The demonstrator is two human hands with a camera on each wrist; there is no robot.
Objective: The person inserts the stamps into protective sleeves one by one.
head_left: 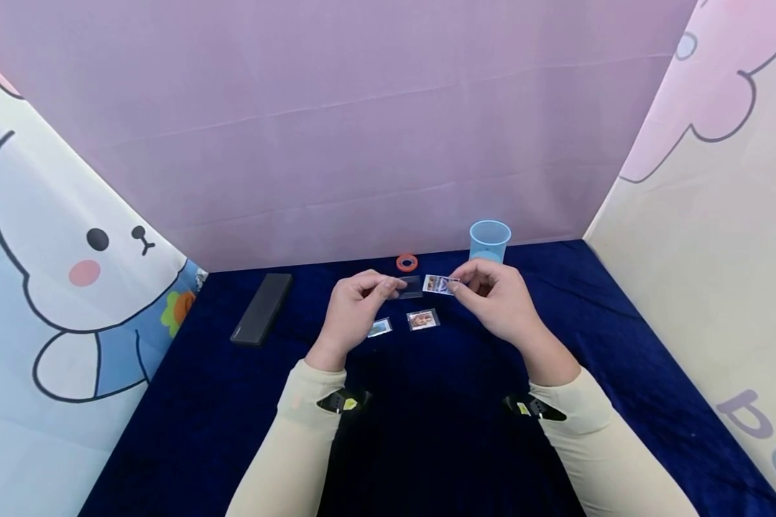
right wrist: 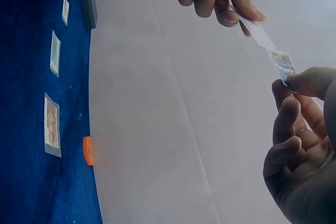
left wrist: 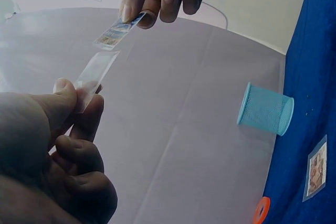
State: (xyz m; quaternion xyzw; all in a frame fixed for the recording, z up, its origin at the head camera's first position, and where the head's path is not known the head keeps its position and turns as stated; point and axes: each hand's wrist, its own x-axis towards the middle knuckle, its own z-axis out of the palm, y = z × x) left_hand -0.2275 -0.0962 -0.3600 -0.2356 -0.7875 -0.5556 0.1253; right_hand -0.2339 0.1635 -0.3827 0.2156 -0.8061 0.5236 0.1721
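Between thumb and forefinger my left hand (head_left: 360, 307) pinches a small clear plastic sleeve (left wrist: 96, 71), held up off the table. My right hand (head_left: 499, 298) pinches a small stamp-like picture card (head_left: 437, 284) with a white border by one end. The card's free end points at the sleeve's edge, close to it, in both wrist views. On the cloth below lie a sleeved card with a brownish picture (head_left: 423, 319) and a sleeved card with a bluish picture (head_left: 380, 327), partly behind my left hand. The right wrist view also shows a third small card (right wrist: 65, 10) beyond them.
A blue mesh cup (head_left: 489, 240) stands at the back, behind my right hand. An orange tape roll (head_left: 407, 263) lies near the back edge. To the left is a long dark case (head_left: 262, 309). Dark blue cloth (head_left: 194, 424) covers the table, with fabric walls around it.
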